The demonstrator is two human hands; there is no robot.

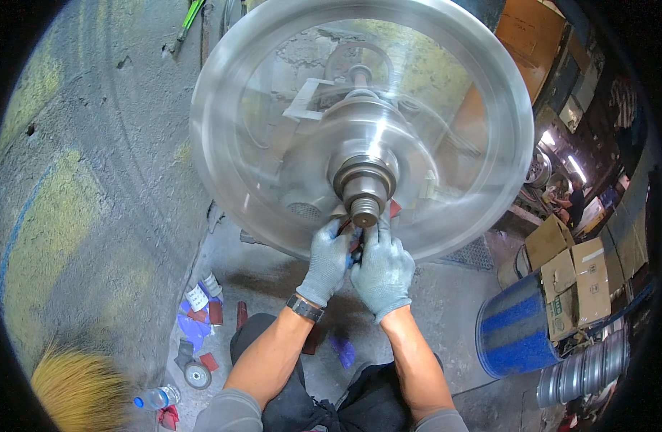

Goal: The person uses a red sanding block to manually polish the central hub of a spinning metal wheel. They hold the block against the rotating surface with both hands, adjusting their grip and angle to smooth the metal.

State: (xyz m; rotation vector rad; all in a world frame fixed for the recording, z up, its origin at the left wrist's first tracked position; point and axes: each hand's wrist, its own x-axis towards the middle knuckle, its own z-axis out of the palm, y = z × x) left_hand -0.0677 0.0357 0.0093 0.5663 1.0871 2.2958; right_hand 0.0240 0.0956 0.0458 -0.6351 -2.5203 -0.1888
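A large metal wheel [219,194], blurred by spinning, turns in front of me on a shaft with a stepped hub and threaded end [365,210]. My left hand [326,261], in a grey knit glove, is closed just below the shaft end. Beside it, my gloved right hand [383,268] reaches its fingers up under the hub. Bits of red sandpaper [395,208] show at the fingertips of both hands, close against the hub's underside. Something dark lies between the palms, mostly hidden. The fingertips and the exact contact are hidden behind the shaft end.
Left on the floor lie red scraps [209,361], a caster wheel [197,375], a water bottle [157,398] and a straw broom [79,389]. At right stand a blue drum [515,335], cardboard boxes [590,277] and ribbed metal rims [587,371]. A stained wall [122,180] rises at left.
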